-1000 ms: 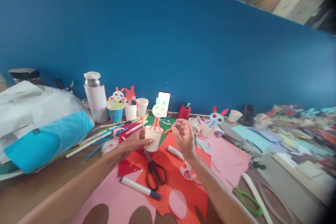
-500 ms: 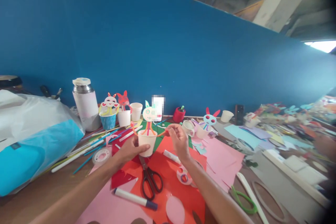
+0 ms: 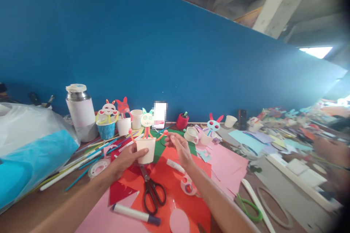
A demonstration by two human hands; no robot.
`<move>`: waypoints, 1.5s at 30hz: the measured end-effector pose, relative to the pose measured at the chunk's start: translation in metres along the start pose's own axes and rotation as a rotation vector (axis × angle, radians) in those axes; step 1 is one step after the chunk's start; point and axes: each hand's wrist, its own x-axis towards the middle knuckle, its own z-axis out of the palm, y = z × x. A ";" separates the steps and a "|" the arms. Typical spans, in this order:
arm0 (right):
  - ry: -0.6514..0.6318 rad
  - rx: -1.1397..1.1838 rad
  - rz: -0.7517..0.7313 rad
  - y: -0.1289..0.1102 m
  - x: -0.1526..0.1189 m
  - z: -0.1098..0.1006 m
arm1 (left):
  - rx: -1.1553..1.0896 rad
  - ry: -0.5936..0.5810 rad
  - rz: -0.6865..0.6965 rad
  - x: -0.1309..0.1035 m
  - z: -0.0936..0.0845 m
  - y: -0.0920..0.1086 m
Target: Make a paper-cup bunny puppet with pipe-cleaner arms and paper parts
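Note:
A white paper cup [image 3: 146, 150] stands upright in the grip of my left hand [image 3: 133, 156], thumb across its front. Out of it rises a paper cat face [image 3: 147, 119] with green-edged ears on orange stems. Two orange pipe cleaner arms bend out from the cup's sides, with small red-pink ends. My right hand [image 3: 179, 147] is just beside the right pipe cleaner arm [image 3: 161, 137]; its fingers are loosely apart near the arm's end. Below the cup lie black-handled scissors [image 3: 153, 189] on red paper [image 3: 175, 185]. A marker [image 3: 136, 214] rests in front of them.
Finished-looking cup figures stand at the back, including a blue cup [image 3: 106, 130] and a blue-faced rabbit [image 3: 213, 125]. A flask [image 3: 82, 113] and a plastic bag [image 3: 35, 145] are left. Tape [image 3: 98, 167] lies by pipe cleaners. Another person's hand [image 3: 326, 153] is at far right.
My right hand has come off the end of the pipe cleaner arm, whose red-pink tip now shows. The cat face has turned to face me more. The view has shifted slightly right.

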 end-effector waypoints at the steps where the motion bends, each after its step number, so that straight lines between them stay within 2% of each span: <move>1: -0.008 0.004 0.006 0.000 0.000 0.001 | -0.002 0.002 -0.005 -0.001 0.000 0.001; 7: -0.005 -0.046 0.034 -0.005 -0.001 0.004 | 0.038 -0.024 0.000 0.000 0.001 -0.001; 17: 0.037 -0.118 -0.016 -0.007 -0.003 0.008 | 0.044 -0.054 0.049 0.003 0.003 -0.009; 26: 0.111 -0.118 -0.047 -0.005 -0.003 0.010 | 0.055 -0.001 0.058 0.000 0.007 -0.005; 33: 0.176 -0.097 -0.059 -0.002 -0.001 0.010 | 0.071 0.043 0.114 0.003 0.009 -0.013; 45: 0.114 -0.080 -0.023 -0.002 -0.002 0.012 | 0.087 0.123 0.141 0.003 0.011 -0.012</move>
